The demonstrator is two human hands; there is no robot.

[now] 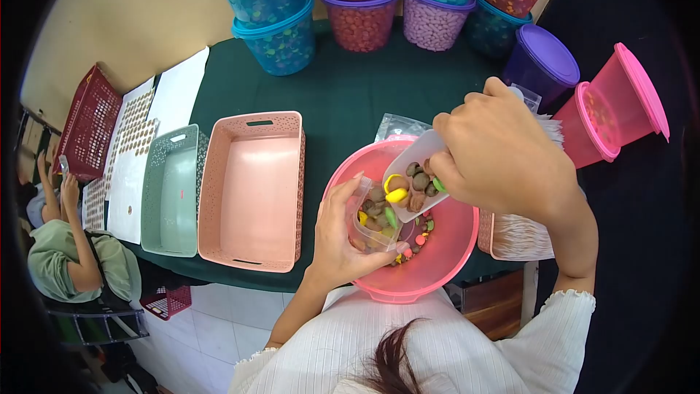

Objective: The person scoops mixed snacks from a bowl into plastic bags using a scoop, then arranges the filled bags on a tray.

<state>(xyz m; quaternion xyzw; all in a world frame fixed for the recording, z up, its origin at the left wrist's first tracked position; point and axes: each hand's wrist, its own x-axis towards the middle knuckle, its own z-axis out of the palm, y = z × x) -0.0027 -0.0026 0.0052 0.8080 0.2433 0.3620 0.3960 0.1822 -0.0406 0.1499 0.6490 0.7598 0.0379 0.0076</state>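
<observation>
My left hand is wrapped round a small clear plastic container with brown, green and yellow pieces inside. My right hand grips a translucent white scoop, tilted with its mouth at the container's opening. Brown, yellow and green pieces lie in the scoop. Both are above a large pink bowl, where more small coloured pieces lie at the bottom. Behind the bowl is a clear plastic packet.
Left of the bowl stand an empty pink basket and a green basket. Lidded tubs of sweets are stacked at the back. Pink tubs stand at the right, near a basket of pale sticks. Another person is at far left.
</observation>
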